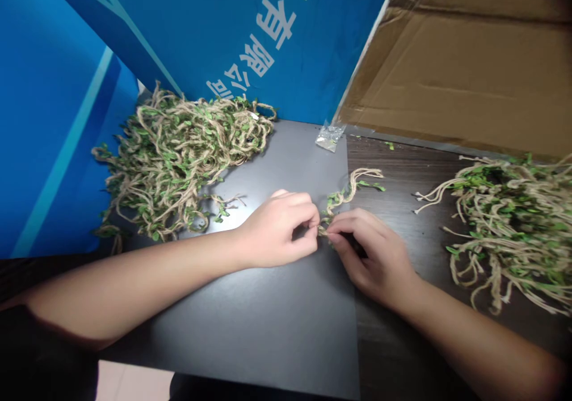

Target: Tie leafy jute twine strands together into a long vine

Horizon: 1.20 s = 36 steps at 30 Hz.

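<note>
Thumb and forefinger of my left hand (286, 225) are closed in a pinch on a short piece of leafy jute rope (351, 189). My right hand (373, 252) pinches the same rope just to the right, with the fingertips of both hands almost touching. From the fingers the rope runs up and away over the dark surface, its strands loose at the far end and small green leaves along it. The part between my fingertips is mostly hidden.
A large heap of leafy jute rope (192, 151) lies at the left on a grey mat (250, 323). Another pile with loose ends (513, 228) lies at the right on dark wood. Blue panels (187, 25) and brown cardboard (469, 61) stand behind, near a small clear packet (329, 137).
</note>
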Each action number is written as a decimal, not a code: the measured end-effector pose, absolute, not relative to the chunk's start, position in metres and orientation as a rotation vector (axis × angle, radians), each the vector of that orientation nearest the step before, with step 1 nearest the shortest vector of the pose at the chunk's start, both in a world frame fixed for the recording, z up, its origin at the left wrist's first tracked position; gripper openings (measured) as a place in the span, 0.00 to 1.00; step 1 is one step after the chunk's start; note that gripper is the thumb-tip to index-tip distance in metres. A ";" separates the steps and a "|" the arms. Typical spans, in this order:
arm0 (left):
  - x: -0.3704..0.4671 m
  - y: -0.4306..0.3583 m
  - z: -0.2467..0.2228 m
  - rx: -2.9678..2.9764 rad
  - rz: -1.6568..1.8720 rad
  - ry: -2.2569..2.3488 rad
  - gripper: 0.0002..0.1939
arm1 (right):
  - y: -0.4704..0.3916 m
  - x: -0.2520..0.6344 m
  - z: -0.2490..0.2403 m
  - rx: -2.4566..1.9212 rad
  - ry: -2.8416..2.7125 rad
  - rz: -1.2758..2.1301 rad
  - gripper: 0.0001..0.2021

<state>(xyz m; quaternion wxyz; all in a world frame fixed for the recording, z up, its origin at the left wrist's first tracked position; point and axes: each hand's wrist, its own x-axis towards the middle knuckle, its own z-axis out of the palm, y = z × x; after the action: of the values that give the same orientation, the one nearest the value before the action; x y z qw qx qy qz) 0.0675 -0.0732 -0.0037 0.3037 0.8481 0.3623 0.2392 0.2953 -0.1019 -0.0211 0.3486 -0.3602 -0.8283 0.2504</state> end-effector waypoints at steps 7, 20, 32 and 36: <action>0.068 -0.073 -0.003 2.205 0.688 0.995 0.03 | -0.103 0.296 -0.017 -0.900 -2.210 0.774 0.04; 0.068 -0.074 -0.003 2.250 0.651 0.975 0.04 | -0.105 0.293 -0.014 -0.907 -2.206 0.605 0.06; 0.067 -0.073 -0.003 2.208 0.626 0.976 0.05 | -0.105 0.297 -0.009 -0.640 -2.139 0.838 0.04; 0.067 -0.073 -0.003 2.206 0.663 0.976 0.04 | -0.105 0.296 -0.008 -0.693 -2.169 0.785 0.07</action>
<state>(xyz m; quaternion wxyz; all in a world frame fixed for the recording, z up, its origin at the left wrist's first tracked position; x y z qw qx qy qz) 0.0669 -0.0729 -0.0026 0.3146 0.8370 0.3704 0.2517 0.2962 -0.1050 -0.0080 0.3584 -0.2686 -0.8408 0.3041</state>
